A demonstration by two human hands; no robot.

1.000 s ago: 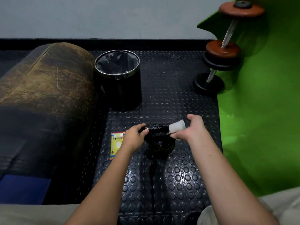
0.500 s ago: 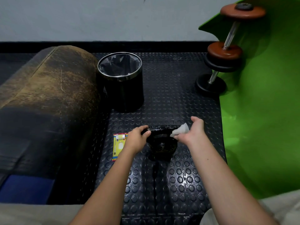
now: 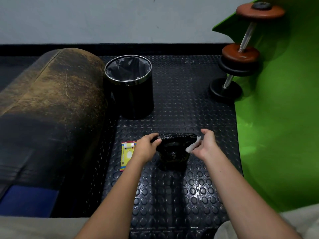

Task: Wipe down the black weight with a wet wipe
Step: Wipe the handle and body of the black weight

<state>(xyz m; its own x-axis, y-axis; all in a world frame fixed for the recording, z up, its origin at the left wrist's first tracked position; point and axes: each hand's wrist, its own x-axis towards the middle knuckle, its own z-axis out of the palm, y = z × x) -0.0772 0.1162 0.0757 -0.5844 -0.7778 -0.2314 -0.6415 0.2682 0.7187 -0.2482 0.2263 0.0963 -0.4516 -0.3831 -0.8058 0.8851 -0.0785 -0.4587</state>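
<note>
The black weight, a small kettlebell with a handle across its top, stands on the studded black floor mat in the middle of the view. My left hand grips the left end of its handle. My right hand pinches a crumpled white wet wipe and holds it against the right end of the handle, where it meets the body. The weight's surface looks wet and shiny.
A yellow wet-wipe packet lies on the mat left of the weight. A black bin with a dark liner stands behind. A worn brown cushion roll fills the left. A dumbbell leans on a green mat at right.
My right hand has slid the wipe from the top of the handle down to its right end. The left hand has kept its grip on the handle's left end.
</note>
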